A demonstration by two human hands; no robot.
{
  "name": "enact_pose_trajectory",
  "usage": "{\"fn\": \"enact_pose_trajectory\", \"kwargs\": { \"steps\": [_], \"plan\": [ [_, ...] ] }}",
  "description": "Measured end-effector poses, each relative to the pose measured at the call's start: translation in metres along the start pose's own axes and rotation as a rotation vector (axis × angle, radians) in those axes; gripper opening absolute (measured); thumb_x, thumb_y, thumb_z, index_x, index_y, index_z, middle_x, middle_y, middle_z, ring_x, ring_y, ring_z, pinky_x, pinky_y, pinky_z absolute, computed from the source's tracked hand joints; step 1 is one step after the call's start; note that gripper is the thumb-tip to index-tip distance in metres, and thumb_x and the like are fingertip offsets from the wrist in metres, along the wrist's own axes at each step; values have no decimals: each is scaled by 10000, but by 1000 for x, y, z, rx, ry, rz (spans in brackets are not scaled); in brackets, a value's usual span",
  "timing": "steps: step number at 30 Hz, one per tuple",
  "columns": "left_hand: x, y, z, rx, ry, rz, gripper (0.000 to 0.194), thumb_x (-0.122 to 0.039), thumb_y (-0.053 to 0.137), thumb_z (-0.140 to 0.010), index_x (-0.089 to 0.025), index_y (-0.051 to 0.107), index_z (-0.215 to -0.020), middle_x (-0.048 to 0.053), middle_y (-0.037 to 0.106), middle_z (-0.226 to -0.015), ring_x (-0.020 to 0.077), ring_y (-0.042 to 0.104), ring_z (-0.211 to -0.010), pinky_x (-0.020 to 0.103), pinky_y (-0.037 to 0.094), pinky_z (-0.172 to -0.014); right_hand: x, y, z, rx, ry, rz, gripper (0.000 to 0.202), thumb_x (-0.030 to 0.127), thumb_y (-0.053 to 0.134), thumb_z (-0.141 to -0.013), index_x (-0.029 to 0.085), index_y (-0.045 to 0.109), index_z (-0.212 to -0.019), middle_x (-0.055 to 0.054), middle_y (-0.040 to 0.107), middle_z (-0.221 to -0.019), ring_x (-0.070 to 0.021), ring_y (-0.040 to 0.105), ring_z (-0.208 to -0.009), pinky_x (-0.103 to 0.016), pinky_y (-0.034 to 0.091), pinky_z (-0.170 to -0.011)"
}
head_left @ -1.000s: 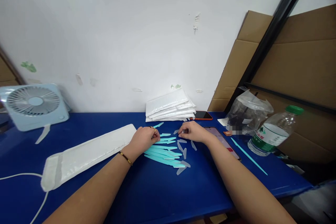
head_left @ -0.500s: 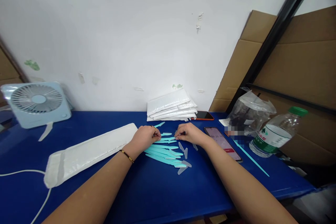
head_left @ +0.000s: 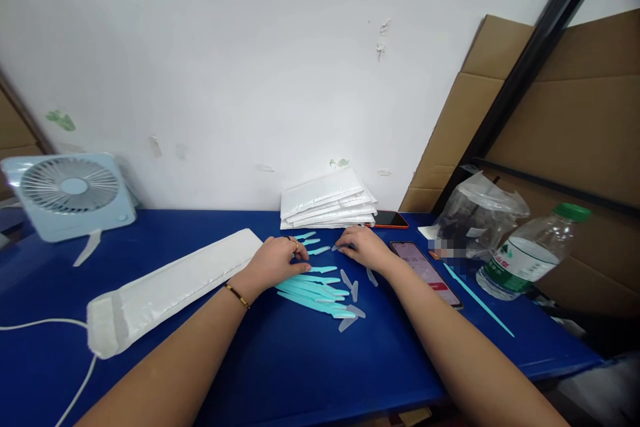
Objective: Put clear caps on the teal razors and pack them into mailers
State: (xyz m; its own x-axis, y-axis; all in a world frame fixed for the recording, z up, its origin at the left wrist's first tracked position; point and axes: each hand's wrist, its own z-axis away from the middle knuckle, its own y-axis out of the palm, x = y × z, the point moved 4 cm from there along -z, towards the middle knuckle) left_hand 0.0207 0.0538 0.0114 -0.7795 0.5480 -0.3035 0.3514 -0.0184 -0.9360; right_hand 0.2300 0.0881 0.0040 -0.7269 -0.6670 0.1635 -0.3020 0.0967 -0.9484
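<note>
Several teal eyebrow razors (head_left: 313,290) lie fanned out on the blue table, blades pointing right. My left hand (head_left: 277,259) rests over the upper handles, its fingers closed on one eyebrow razor (head_left: 320,251) whose blade end sticks out to the right. Facing it, my right hand (head_left: 364,247) pinches a small clear blade cap (head_left: 336,248) just off that razor's tip. Loose clear caps (head_left: 355,291) are scattered by the blade ends, and another cap (head_left: 372,277) lies below my right hand. The fingers partly hide the upper razors.
A long white padded sleeve (head_left: 170,293) lies left of my left hand. White padded envelopes (head_left: 323,200) are stacked against the wall. At right are a phone (head_left: 425,273), a single teal stick (head_left: 477,300), a water bottle (head_left: 525,253) and a clear bag (head_left: 475,213). A fan (head_left: 73,197) stands far left.
Both hands have shifted slightly away from me. The razor in my left hand and the cap in my right now show a small gap, and another razor below is more exposed.
</note>
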Motion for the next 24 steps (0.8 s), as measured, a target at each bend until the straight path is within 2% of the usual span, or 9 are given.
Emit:
{"fn": "enact_pose_trajectory", "kwargs": {
  "steps": [3, 7, 14, 24],
  "plan": [
    [2, 5, -1, 50, -13, 7, 148, -359, 583, -737, -248, 658, -798, -21, 658, -771, 138, 586, -734, 210, 375, -634, 0, -1, 2, 6, 29, -9, 170, 175, 572, -755, 186, 680, -886, -61, 635, -875, -174, 558, -822, -275, 399, -752],
    [3, 5, -3, 11, -12, -67, 179, -319, 505, -800, -231, 653, -751, -14, 672, -757, 138, 580, -695, 231, 360, -651, -1, -5, 5, 14, 58, -22, 152, 121, 593, -684, 178, 679, -796, -44, 639, -816, -159, 563, -752, -250, 402, -704],
    [3, 2, -3, -5, 5, -97, 223, -326, 475, -835, -225, 658, -757, -1, 684, -773, 151, 591, -708, 244, 349, -665, 7, -5, 5, 87, -13, -192, 141, 234, 597, -768, 208, 709, -850, -32, 651, -812, -139, 578, -724, -228, 408, -656],
    [6, 9, -6, -18, 20, -82, 204, -310, 479, -823, -229, 661, -778, -4, 687, -827, 148, 592, -739, 239, 371, -681, 27, 10, -6, 40, -125, -147, 138, 235, 579, -803, 202, 706, -848, -38, 650, -799, -141, 583, -743, -243, 409, -711]
  ]
}}
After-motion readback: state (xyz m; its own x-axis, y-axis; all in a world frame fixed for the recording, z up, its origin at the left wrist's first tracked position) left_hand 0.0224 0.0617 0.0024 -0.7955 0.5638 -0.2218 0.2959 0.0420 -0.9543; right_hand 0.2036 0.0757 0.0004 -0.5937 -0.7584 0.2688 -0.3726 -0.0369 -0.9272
